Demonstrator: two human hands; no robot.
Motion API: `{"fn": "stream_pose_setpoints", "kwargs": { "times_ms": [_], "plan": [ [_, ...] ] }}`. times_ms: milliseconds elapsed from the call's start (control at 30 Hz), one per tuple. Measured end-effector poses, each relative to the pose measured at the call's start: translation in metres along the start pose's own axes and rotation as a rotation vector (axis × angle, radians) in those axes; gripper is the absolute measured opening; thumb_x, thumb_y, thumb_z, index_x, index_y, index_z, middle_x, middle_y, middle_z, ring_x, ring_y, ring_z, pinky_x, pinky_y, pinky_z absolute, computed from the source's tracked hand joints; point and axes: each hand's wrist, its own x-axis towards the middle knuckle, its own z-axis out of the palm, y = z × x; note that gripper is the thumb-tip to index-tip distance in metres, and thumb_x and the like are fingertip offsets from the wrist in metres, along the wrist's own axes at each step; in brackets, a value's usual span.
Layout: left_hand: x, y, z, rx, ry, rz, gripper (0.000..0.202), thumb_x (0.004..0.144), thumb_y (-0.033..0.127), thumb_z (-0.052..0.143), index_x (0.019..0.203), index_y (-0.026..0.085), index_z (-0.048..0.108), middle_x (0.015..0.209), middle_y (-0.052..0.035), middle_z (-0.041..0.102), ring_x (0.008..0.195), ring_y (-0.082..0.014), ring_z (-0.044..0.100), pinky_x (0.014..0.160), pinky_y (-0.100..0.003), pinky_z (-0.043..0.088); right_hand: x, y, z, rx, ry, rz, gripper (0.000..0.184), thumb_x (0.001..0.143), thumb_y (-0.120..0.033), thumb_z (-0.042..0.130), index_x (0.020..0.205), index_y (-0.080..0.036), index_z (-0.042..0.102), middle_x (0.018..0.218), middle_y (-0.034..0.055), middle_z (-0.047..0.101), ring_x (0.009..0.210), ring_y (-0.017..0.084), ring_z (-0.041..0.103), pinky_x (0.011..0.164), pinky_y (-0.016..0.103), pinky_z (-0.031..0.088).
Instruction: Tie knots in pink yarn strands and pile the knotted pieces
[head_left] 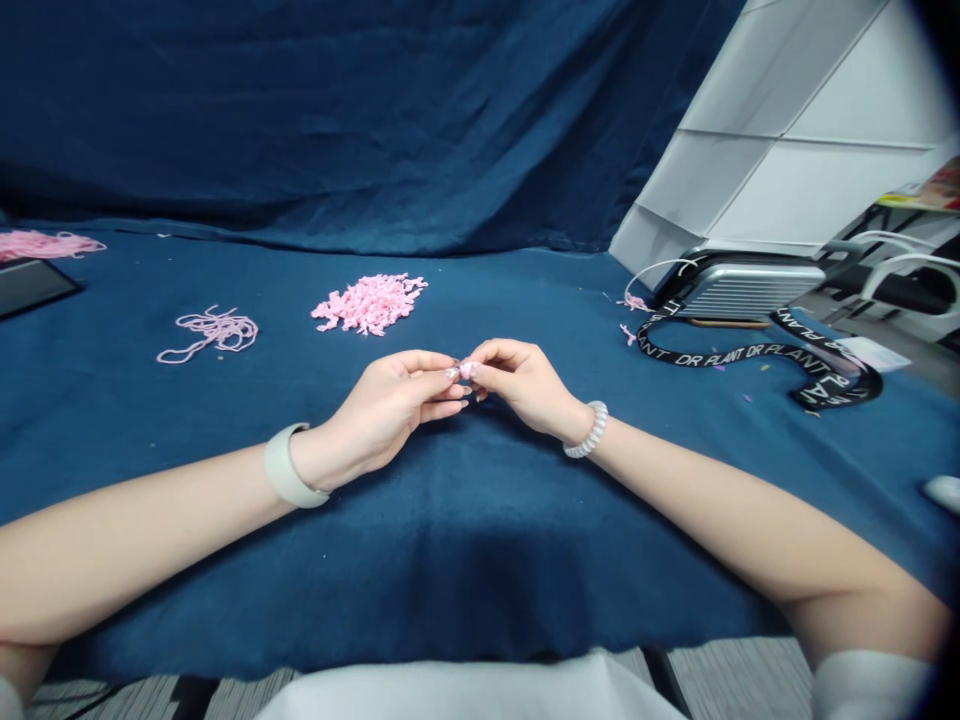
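Observation:
My left hand and my right hand meet fingertip to fingertip above the blue cloth. Between them is a small piece of pink yarn, pinched by the thumb and forefinger of each hand. Fingertips cover most of it, so its shape is hard to make out. Just beyond my hands lies a pile of short, knotted-looking pink yarn pieces. Farther left, a loose tangle of long pink yarn strands rests on the cloth.
At the right stands a silver ridged case with a black lettered strap trailing from it. More pink yarn lies at the far left behind a dark flat object. A blue curtain hangs at the back.

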Motion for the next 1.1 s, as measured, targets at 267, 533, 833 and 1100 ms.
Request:
{"fn": "stream_pose_setpoints", "kwargs": {
  "times_ms": [267,533,833,1100],
  "plan": [
    [0.0004,0.0028,-0.0008,0.047,-0.045,-0.039,0.015,0.072,0.023,0.069,0.08,0.011,0.068,0.076,-0.0062,0.068,0.073,-0.0115,0.064,0.072,-0.022,0.053,-0.0006,0.0018,-0.001,0.033,0.015,-0.02,0.015,0.069,-0.03,0.071,0.073,-0.015,0.068,0.074,0.0019,0.065,0.06,0.008,0.055,0.057,0.022,0.046],
    [-0.0014,0.0054,0.002,0.017,-0.057,-0.076,0.009,0.075,0.018,0.066,0.08,0.011,0.068,0.077,-0.0067,0.068,0.073,-0.0124,0.065,0.073,-0.024,0.054,0.0003,0.0032,-0.0024,0.111,-0.007,0.002,0.015,0.067,-0.03,0.073,0.073,-0.017,0.069,0.075,0.0017,0.066,0.063,0.009,0.055,0.06,0.023,0.047],
    [-0.0011,0.0068,0.0031,0.017,-0.078,-0.1,0.01,0.076,0.019,0.064,0.077,0.01,0.066,0.075,-0.0062,0.066,0.069,-0.0122,0.065,0.068,-0.023,0.054,0.0005,0.0052,-0.0029,0.192,-0.048,0.012,0.011,0.066,-0.026,0.074,0.072,-0.018,0.071,0.075,0.0011,0.066,0.064,0.008,0.056,0.063,0.024,0.047],
    [-0.0022,0.0061,0.0028,0.036,-0.09,-0.07,0.009,0.076,0.019,0.064,0.078,0.011,0.066,0.077,-0.0056,0.067,0.07,-0.0132,0.065,0.069,-0.025,0.055,0.0001,0.0036,-0.0033,0.207,-0.037,0.031,0.008,0.066,-0.023,0.074,0.071,-0.018,0.071,0.075,0.0006,0.066,0.065,0.009,0.057,0.064,0.025,0.046]
  ]
}}
